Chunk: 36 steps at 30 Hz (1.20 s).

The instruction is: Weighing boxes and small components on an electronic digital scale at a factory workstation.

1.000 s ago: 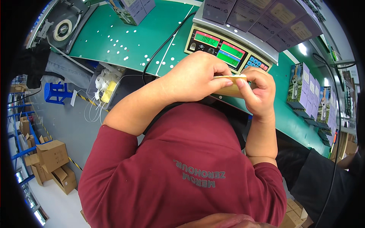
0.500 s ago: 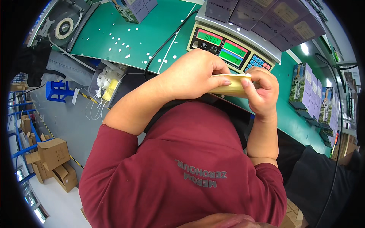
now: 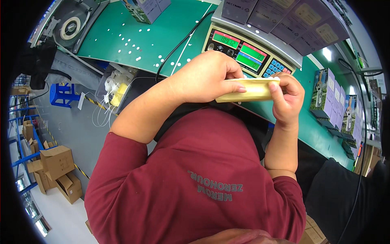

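Observation:
A pale yellow, glossy strip of sheet material, like sticker backing paper, is stretched between my hands in front of the scale. My left hand is closed on its left part, with the thumb lying along the near face. At the other end, my right hand pinches the corner between thumb and fingers. Small white bits show along the strip's top edge by my right thumb; what they are cannot be made out. The strip's far face is hidden. Just beyond stands the weighing scale with lit green displays and a keypad.
Purple boxes stand on the scale's platform. More printed boxes line the right side, and another box is at the back. White round dots are scattered over the green table. A black cable crosses it. A bin hangs left.
My right hand has moved slightly right, and the yellow strip now lies flatter and shows more of its near face. My left hand keeps its hold.

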{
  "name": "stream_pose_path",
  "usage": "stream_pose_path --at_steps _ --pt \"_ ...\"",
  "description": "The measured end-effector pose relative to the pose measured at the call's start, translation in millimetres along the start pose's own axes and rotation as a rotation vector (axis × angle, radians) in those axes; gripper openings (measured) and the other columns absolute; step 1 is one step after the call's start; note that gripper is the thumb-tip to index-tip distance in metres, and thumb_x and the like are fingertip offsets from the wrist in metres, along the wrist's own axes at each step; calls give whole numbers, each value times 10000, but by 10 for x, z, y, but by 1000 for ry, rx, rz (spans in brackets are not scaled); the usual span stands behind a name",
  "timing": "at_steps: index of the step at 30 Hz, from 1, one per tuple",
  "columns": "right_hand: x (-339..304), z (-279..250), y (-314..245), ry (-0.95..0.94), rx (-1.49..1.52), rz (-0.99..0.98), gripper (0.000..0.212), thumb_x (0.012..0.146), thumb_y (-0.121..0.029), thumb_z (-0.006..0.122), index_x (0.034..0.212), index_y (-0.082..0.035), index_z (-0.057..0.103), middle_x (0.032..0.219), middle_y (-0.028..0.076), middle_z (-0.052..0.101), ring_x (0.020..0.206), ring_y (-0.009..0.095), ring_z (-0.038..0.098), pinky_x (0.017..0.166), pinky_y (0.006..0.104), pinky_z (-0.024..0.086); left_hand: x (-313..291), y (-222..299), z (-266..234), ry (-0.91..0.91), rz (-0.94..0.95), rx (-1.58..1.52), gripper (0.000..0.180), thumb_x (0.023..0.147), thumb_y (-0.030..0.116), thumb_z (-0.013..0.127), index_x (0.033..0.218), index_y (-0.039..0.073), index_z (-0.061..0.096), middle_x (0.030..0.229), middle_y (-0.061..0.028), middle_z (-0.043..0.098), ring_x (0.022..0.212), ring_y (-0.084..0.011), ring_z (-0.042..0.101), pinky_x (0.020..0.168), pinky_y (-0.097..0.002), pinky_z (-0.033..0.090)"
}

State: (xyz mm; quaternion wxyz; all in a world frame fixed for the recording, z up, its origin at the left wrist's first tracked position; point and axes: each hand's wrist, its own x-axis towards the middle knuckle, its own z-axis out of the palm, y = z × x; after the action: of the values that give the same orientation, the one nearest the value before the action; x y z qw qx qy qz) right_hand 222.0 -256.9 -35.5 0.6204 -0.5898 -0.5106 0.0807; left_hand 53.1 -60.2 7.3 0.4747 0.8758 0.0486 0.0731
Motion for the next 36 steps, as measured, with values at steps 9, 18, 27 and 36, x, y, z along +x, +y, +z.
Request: stream_pose_path --at_steps 9,18,27,36 --pt "-55 -173 136 24 138 55 84 972 -49 694 933 13 654 911 76 655 890 167 585 872 299 461 6 -50 -29 -1 -67 -71 238 885 218 826 926 -8 765 732 -90 699 662 -157 626 642 -320 507" --pt "-91 -304 209 81 221 96 73 997 -56 676 981 13 662 1012 90 647 955 166 597 915 299 477 20 -152 -11 57 -46 -152 264 891 261 818 931 2 782 718 -118 687 636 -192 624 626 -349 501" --pt "-88 -308 208 90 192 40 74 987 -58 691 977 10 663 985 93 654 945 190 595 926 331 477 1 -166 -27 74 -14 -142 235 900 231 789 960 4 787 729 -119 698 650 -203 640 647 -347 517" --pt "7 -53 14 -66 33 -8 108 940 -47 726 887 18 658 817 69 646 713 126 547 644 273 427 120 104 14 -48 79 8 214 895 181 792 976 -16 778 807 -134 748 715 -183 685 692 -322 542"
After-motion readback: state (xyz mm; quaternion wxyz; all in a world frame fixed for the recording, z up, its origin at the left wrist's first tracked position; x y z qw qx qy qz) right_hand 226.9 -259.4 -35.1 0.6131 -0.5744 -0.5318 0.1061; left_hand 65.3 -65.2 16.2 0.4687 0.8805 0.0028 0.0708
